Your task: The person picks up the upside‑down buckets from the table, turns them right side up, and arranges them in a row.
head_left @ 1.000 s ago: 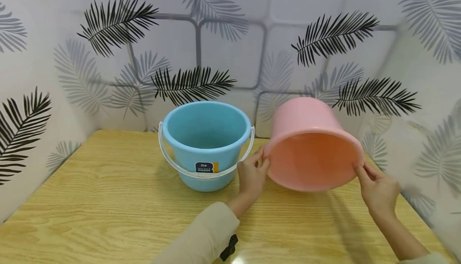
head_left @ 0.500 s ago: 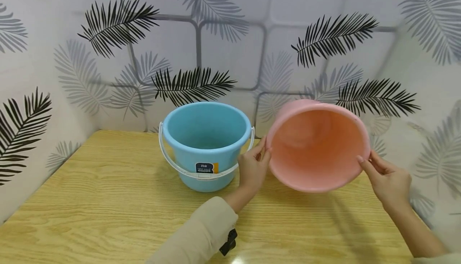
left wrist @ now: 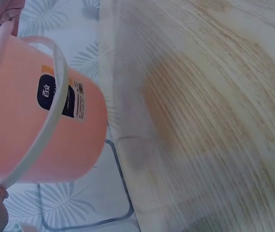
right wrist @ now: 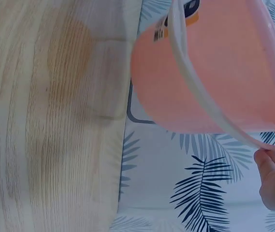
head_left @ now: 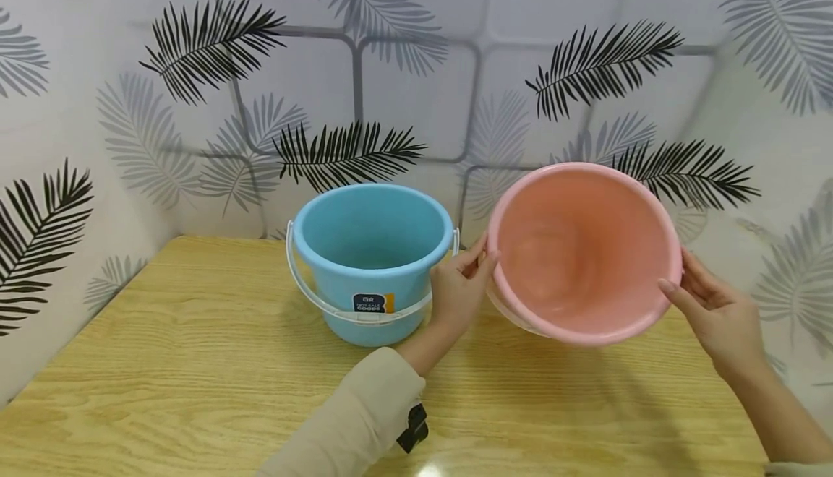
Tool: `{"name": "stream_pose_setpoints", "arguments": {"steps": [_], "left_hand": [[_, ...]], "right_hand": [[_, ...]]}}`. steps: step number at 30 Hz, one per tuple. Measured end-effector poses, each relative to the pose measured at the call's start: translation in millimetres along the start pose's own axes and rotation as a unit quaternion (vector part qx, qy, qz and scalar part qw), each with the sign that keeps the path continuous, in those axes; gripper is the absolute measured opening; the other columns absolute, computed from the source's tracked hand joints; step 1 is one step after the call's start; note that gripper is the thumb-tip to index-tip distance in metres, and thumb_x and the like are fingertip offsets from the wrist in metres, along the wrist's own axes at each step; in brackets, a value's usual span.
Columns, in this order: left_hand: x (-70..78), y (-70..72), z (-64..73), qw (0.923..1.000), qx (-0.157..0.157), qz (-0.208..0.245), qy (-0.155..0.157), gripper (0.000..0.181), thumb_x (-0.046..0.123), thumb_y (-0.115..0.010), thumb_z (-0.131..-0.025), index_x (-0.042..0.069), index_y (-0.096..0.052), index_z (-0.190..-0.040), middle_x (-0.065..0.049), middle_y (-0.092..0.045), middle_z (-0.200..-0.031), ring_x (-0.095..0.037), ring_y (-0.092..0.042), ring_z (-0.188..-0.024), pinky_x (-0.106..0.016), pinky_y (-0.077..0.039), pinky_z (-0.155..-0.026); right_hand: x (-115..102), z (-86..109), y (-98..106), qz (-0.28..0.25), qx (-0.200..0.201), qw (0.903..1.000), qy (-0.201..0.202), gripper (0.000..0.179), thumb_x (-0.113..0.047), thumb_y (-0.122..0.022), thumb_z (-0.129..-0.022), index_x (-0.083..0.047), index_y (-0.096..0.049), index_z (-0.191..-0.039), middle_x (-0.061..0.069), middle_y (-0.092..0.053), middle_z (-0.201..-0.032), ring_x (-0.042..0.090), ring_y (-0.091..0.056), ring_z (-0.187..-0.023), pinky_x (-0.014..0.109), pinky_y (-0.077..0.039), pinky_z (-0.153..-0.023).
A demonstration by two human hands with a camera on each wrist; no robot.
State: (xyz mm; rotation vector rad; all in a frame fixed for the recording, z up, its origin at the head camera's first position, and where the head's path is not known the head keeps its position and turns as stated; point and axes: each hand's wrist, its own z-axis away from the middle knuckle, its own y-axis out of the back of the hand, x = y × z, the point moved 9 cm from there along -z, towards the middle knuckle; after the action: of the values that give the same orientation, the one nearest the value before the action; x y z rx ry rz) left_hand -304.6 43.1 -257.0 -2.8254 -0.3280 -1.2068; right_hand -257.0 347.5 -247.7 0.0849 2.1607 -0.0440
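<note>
A pink bucket (head_left: 586, 246) is tilted with its mouth toward me, held up over the right side of the table. My left hand (head_left: 458, 285) pinches its left rim between thumb and fingers. On the opposite side my right hand (head_left: 719, 314) grips the rim, thumb in front and fingers behind. Both wrist views show the bucket's white handle (left wrist: 48, 128) hanging along its outside, and a dark label (left wrist: 57, 94) on the wall. Just left of my left hand, a light blue bucket (head_left: 371, 293) stands upright, its white handle lowered across the front.
The wood-grain table (head_left: 195, 361) runs up to a wall (head_left: 416, 101) covered in leaf-patterned sheeting at the back and sides. A black strap piece (head_left: 413, 428) shows beneath my left sleeve.
Both hands have turned the pink bucket's mouth upward and toward me, so its inside now shows down to the base. My right hand moved right and slightly up. The blue bucket stayed put.
</note>
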Motion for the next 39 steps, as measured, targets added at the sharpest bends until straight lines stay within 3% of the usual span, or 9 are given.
{"name": "stream_pose_setpoints", "arguments": {"steps": [4, 13, 18, 23, 28, 31, 35, 37, 39], "left_hand": [[-0.5, -3.6, -1.6, 0.9984, -0.032, 0.035, 0.032, 0.036, 0.012, -0.068, -0.084, -0.002, -0.062, -0.116, -0.016, -0.072, -0.09, -0.003, -0.053, -0.063, -0.007, -0.04, -0.056], [-8.4, -14.5, 1.6, 0.987, -0.121, 0.068, 0.08, 0.058, 0.016, -0.075, -0.077, 0.0, -0.053, -0.128, -0.018, -0.057, -0.126, 0.004, -0.044, -0.062, -0.008, -0.035, -0.054], [-16.2, -20.7, 7.8, 0.9764, -0.159, 0.086, 0.119, 0.066, 0.012, -0.077, -0.073, 0.002, -0.048, -0.132, -0.015, -0.046, -0.137, -0.011, -0.062, -0.105, -0.012, -0.048, -0.084], [-18.9, -24.2, 12.5, 0.9698, -0.163, 0.105, 0.149, 0.068, 0.011, -0.076, -0.074, 0.001, -0.045, -0.134, -0.016, -0.038, -0.142, -0.024, -0.036, -0.134, -0.026, -0.041, -0.099], [-20.1, -25.8, 12.2, 0.9756, -0.153, 0.083, 0.134, 0.067, 0.016, -0.075, -0.075, -0.002, -0.045, -0.132, -0.02, -0.039, -0.14, -0.023, -0.039, -0.132, -0.024, -0.044, -0.096], [-21.2, -25.6, 11.4, 0.9786, -0.148, 0.062, 0.129, 0.066, 0.018, -0.075, -0.075, -0.001, -0.046, -0.132, -0.021, -0.042, -0.138, -0.014, -0.065, -0.088, -0.008, -0.047, -0.068], [-21.8, -24.4, 10.5, 0.98, -0.137, 0.052, 0.134, 0.066, 0.02, -0.075, -0.075, -0.001, -0.048, -0.131, -0.021, -0.044, -0.137, -0.012, -0.053, -0.06, -0.012, -0.028, -0.048], [-21.9, -24.0, 10.5, 0.9806, -0.131, 0.049, 0.137, 0.066, 0.021, -0.074, -0.075, -0.001, -0.048, -0.131, -0.02, -0.045, -0.136, -0.021, -0.065, -0.097, -0.01, -0.036, -0.054], [-22.6, -23.6, 10.0, 0.9815, -0.124, 0.046, 0.138, 0.066, 0.022, -0.075, -0.074, -0.001, -0.049, -0.13, -0.018, -0.046, -0.136, -0.026, -0.047, -0.127, -0.01, -0.044, -0.062]], "right_hand": [[-0.2, 0.1, -1.3, -0.041, -0.042, 0.9983, 0.002, 0.056, 0.017, -0.05, -0.086, -0.003, -0.041, -0.137, -0.013, -0.059, -0.123, -0.003, -0.058, -0.108, 0.01, -0.048, -0.082], [5.4, 2.4, -5.2, -0.076, -0.146, 0.9864, 0.0, 0.069, 0.022, -0.049, -0.083, -0.002, -0.028, -0.144, -0.011, -0.051, -0.135, 0.0, -0.053, -0.118, 0.013, -0.048, -0.087], [13.7, 2.2, -5.1, -0.038, -0.174, 0.984, -0.012, 0.074, 0.022, -0.051, -0.082, -0.002, -0.021, -0.146, -0.014, -0.045, -0.139, -0.004, -0.051, -0.118, 0.012, -0.048, -0.086], [20.2, 0.7, -3.3, -0.045, -0.162, 0.9855, -0.022, 0.069, 0.019, -0.051, -0.084, -0.002, -0.027, -0.144, -0.015, -0.051, -0.133, -0.002, -0.054, -0.115, 0.012, -0.048, -0.085], [29.1, -3.0, 0.8, -0.045, -0.132, 0.9892, -0.045, 0.062, 0.015, -0.053, -0.085, -0.009, -0.039, -0.14, -0.018, -0.057, -0.125, -0.006, -0.056, -0.11, 0.01, -0.048, -0.084], [33.8, -6.5, 1.3, -0.052, -0.119, 0.99, -0.055, 0.057, 0.014, -0.054, -0.085, -0.014, -0.048, -0.135, -0.018, -0.06, -0.121, -0.007, -0.057, -0.108, 0.009, -0.048, -0.083], [37.0, -11.2, 0.7, -0.053, -0.109, 0.9911, -0.056, 0.053, 0.013, -0.055, -0.085, -0.018, -0.056, -0.127, -0.017, -0.062, -0.117, -0.007, -0.058, -0.106, 0.009, -0.048, -0.082], [38.8, -13.1, 1.4, -0.045, -0.103, 0.992, -0.059, 0.051, 0.012, -0.055, -0.085, -0.021, -0.059, -0.124, -0.017, -0.063, -0.115, -0.008, -0.059, -0.104, 0.008, -0.048, -0.081], [41.2, -15.0, 2.2, -0.034, -0.098, 0.9924, -0.066, 0.049, 0.009, -0.056, -0.086, -0.022, -0.06, -0.122, -0.019, -0.064, -0.113, -0.009, -0.059, -0.102, 0.006, -0.048, -0.08]]}}
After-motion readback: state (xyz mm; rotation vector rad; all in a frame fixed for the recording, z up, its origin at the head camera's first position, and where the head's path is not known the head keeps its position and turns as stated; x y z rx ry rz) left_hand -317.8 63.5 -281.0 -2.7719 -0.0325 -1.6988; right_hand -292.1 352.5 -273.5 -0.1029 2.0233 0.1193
